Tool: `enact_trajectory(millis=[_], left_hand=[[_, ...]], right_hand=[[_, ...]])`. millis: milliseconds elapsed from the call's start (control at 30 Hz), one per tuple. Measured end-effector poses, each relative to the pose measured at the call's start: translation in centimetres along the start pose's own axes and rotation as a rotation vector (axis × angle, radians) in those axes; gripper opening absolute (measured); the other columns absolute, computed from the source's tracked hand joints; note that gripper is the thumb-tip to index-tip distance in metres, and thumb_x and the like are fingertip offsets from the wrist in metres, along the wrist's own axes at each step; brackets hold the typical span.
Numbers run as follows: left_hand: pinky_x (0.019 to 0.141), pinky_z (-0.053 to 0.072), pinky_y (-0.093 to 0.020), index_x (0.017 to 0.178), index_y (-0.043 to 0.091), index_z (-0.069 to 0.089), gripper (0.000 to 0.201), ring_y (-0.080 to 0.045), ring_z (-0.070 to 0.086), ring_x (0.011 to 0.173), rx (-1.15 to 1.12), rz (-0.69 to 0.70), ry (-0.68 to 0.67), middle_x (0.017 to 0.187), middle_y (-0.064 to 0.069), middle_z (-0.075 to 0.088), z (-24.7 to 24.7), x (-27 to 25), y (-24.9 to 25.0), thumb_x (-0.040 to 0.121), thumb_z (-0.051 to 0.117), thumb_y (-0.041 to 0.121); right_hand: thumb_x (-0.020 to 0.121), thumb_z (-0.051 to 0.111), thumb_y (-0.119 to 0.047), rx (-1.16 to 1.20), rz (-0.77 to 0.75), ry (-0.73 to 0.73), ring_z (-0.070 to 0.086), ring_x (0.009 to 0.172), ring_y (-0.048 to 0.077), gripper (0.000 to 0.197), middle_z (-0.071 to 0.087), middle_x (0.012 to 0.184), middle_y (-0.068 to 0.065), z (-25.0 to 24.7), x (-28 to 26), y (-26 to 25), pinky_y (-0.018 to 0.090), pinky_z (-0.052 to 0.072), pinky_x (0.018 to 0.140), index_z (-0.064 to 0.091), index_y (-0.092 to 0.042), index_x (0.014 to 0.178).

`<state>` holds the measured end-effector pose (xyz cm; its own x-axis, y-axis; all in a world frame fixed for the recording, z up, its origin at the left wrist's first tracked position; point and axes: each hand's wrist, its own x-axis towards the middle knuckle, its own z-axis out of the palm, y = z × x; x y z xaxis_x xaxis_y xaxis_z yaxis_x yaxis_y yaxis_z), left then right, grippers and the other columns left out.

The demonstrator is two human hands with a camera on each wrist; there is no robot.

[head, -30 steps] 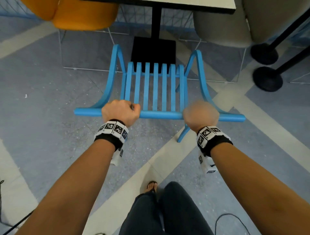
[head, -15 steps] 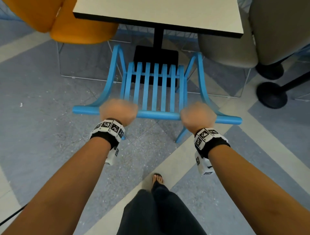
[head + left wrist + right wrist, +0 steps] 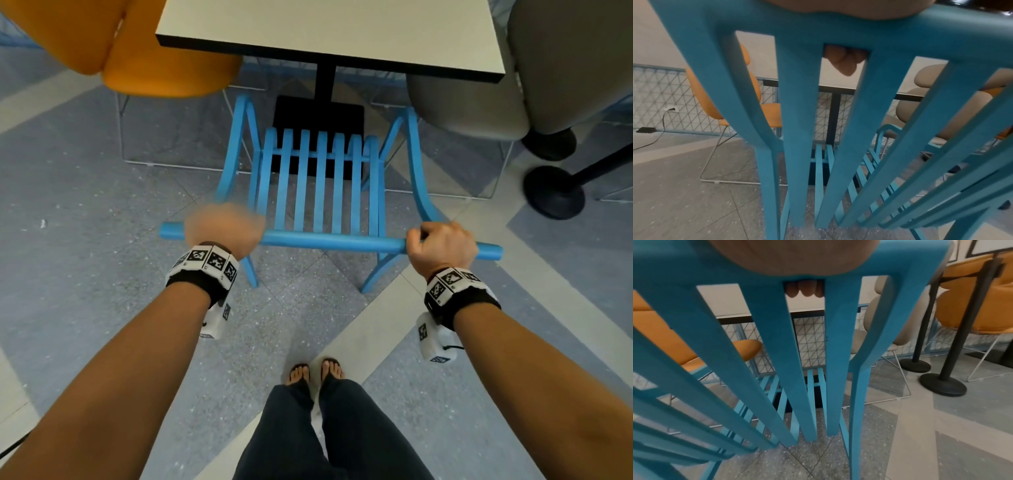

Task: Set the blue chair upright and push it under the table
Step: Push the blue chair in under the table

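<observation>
Blue chair [image 3: 318,185] upright; we are on the pushing-in step.
Left hand [image 3: 224,228] and right hand [image 3: 442,245] clasp its top rail [image 3: 332,241]; next we push toward 12 o'clock, under the table [image 3: 329,31].

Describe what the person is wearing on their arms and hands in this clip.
Both forearms are bare, no sleeves or gloves. The left hand and right hand each have a black wrist strap topped with white blocks printed with black square markers, and a small white camera unit hanging beneath.
</observation>
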<state>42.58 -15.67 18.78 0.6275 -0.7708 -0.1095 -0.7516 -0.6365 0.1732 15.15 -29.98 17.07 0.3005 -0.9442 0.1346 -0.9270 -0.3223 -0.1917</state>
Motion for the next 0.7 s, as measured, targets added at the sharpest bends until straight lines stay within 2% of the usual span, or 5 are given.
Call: enact_trajectory(millis=[167, 233, 333, 500, 700], left_hand=[[0.048, 0.027, -0.024, 0.056, 0.011, 0.056, 0.041, -0.023, 0.038, 0.043, -0.007, 0.013, 0.012, 0.044, -0.002, 0.041, -0.5, 2.2, 0.0, 0.079, 0.041, 0.041], [0.051, 0.030, -0.026, 0.057, 0.011, 0.056, 0.041, -0.026, 0.042, 0.047, -0.008, 0.013, 0.008, 0.045, -0.003, 0.041, -0.6, 3.3, 0.1, 0.079, 0.041, 0.041], [0.054, 0.034, -0.029, 0.057, 0.011, 0.057, 0.040, -0.030, 0.048, 0.054, -0.009, 0.009, 0.018, 0.044, -0.003, 0.040, -0.7, 4.4, -0.2, 0.079, 0.041, 0.041], [0.049, 0.029, -0.024, 0.053, 0.013, 0.053, 0.038, -0.029, 0.046, 0.048, 0.005, 0.023, 0.022, 0.041, -0.002, 0.039, -0.6, 4.7, -0.5, 0.079, 0.043, 0.038], [0.052, 0.036, -0.024, 0.046, 0.016, 0.045, 0.038, -0.027, 0.046, 0.044, -0.031, 0.026, 0.022, 0.040, -0.001, 0.040, -0.3, 4.7, -0.8, 0.075, 0.040, 0.040]], right_hand=[[0.069, 0.032, -0.036, 0.001, 0.019, -0.043, 0.040, 0.053, 0.027, 0.044, 0.044, 0.051, 0.009, 0.0, 2.0, -1.2, 0.028, 0.027, 0.053, 0.059, -0.006, 0.053], [0.070, 0.035, -0.034, 0.001, 0.028, -0.045, 0.040, 0.053, 0.027, 0.041, 0.041, 0.050, 0.008, 0.2, 2.9, -1.4, 0.028, 0.027, 0.053, 0.060, -0.006, 0.054], [0.068, 0.028, -0.039, 0.012, 0.036, -0.016, 0.039, 0.053, 0.026, 0.042, 0.042, 0.051, 0.008, 0.6, 3.4, -2.0, 0.028, 0.026, 0.053, 0.053, -0.011, 0.050], [0.066, 0.026, -0.040, 0.031, 0.024, 0.028, 0.038, 0.050, 0.025, 0.044, 0.040, 0.049, 0.007, 0.8, 3.2, -2.2, 0.028, 0.026, 0.052, 0.054, -0.010, 0.048], [0.067, 0.029, -0.039, 0.029, 0.017, 0.042, 0.039, 0.047, 0.025, 0.045, 0.041, 0.046, 0.006, 1.0, 3.2, -2.2, 0.025, 0.024, 0.050, 0.055, -0.009, 0.046]])
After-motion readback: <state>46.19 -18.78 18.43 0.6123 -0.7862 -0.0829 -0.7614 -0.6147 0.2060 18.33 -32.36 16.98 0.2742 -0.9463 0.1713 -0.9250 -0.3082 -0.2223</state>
